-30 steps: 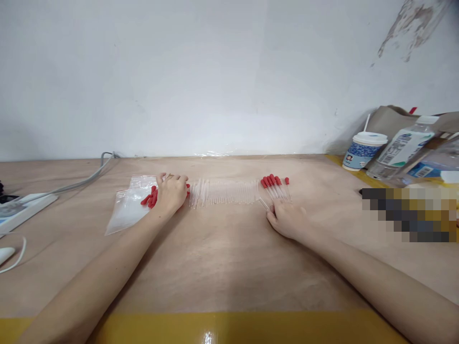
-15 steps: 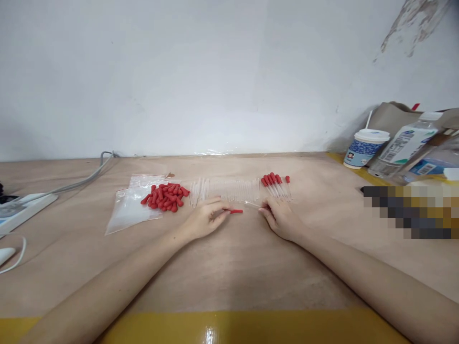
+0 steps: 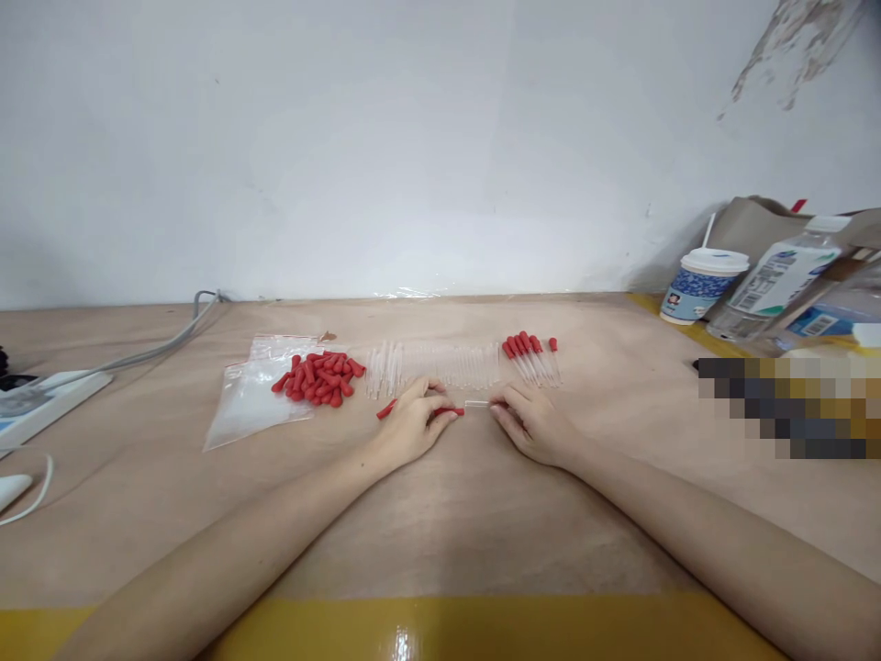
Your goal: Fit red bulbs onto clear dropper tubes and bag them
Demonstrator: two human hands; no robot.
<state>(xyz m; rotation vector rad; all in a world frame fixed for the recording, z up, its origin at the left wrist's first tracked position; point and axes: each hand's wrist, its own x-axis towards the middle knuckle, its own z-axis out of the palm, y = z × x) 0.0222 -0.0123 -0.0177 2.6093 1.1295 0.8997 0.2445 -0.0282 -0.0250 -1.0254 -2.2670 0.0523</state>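
My left hand (image 3: 418,420) is closed on a red rubber dropper bulb (image 3: 452,412), whose narrow end points right. Facing it across a small gap, a clear glass dropper tube (image 3: 476,404) sticks out leftward from the pinched fingers of my right hand (image 3: 527,420). A second red bulb (image 3: 386,409) shows just left of my left hand, partly hidden by it. Behind my hands lies a row of clear glass tubes (image 3: 451,364). Several droppers with red bulbs fitted (image 3: 529,356) lie side by side beyond my right hand.
A pile of red bulbs (image 3: 320,378) rests partly on clear plastic bags (image 3: 248,408) at left. Farther left are a power strip (image 3: 69,393) and cables (image 3: 158,351). A paper cup (image 3: 698,286) and a plastic bottle (image 3: 781,280) stand at the back right.
My left hand has shifted right with its bulb, and a second bulb now shows behind it. My right hand has moved slightly left, so bulb and tube are closer and nearly in line.
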